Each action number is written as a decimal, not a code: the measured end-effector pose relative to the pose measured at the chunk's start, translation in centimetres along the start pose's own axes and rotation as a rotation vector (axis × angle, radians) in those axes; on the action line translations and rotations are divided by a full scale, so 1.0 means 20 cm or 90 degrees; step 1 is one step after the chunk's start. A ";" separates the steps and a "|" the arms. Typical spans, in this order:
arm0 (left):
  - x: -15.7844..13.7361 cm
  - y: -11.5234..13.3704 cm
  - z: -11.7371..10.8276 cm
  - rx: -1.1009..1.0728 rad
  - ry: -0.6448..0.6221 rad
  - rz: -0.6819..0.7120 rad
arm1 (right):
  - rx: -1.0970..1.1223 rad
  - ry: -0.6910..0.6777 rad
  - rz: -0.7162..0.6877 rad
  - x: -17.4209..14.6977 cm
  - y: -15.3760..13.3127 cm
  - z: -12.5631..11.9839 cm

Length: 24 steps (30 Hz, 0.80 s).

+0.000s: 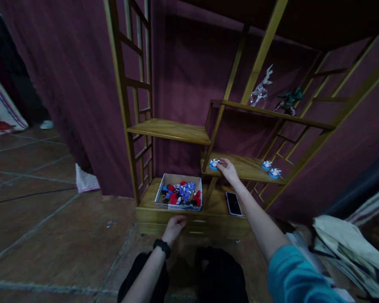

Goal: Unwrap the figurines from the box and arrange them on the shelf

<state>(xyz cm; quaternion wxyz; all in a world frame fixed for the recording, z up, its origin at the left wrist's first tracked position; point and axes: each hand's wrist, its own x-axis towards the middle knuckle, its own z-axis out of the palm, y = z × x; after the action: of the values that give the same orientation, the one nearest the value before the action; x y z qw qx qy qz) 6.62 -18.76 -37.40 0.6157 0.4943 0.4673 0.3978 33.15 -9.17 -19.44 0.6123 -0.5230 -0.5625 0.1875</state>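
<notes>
The little figurine (213, 164), white and pinkish on a blue base, is at the left end of the shelf (244, 169). The right hand (228, 171) has fingers against its edge, gripping or not I can't tell; the left hand (174, 227) hangs half-open.

No readable text, no legible labels

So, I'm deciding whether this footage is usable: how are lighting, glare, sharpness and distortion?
Head view: dim overall, nearly black at upper right; the wooden shelf unit splays outward, probably lens distortion; the figure at the right hand looks too soft for fine detail; no strong glare on the phone.
</notes>
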 end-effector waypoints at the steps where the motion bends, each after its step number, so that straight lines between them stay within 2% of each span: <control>1: 0.00 0.00 -0.01 -0.010 0.014 -0.006 | 0.014 0.015 -0.012 -0.01 0.00 0.00; 6: -0.01 0.00 -0.02 -0.039 0.037 -0.035 | -0.001 0.098 -0.059 -0.17 -0.03 -0.02; 10: -0.02 -0.01 -0.02 -0.039 0.046 -0.023 | -0.033 0.187 -0.099 -0.41 -0.04 -0.02; 13: -0.01 -0.01 -0.02 -0.048 0.054 0.012 | -0.047 0.227 -0.076 -0.62 0.03 0.01; 18: -0.01 0.01 -0.03 -0.090 0.090 0.043 | 0.003 0.141 0.070 -0.89 0.24 0.10; 24: -0.04 0.09 -0.05 -0.155 0.119 0.016 | 0.098 0.015 0.222 -0.99 0.38 0.24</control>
<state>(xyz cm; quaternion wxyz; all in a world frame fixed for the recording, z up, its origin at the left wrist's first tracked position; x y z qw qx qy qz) 5.29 -18.96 -35.46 0.6199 0.3824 0.4644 0.5038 25.78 -20.49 -36.59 0.6156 -0.5662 -0.4401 0.3268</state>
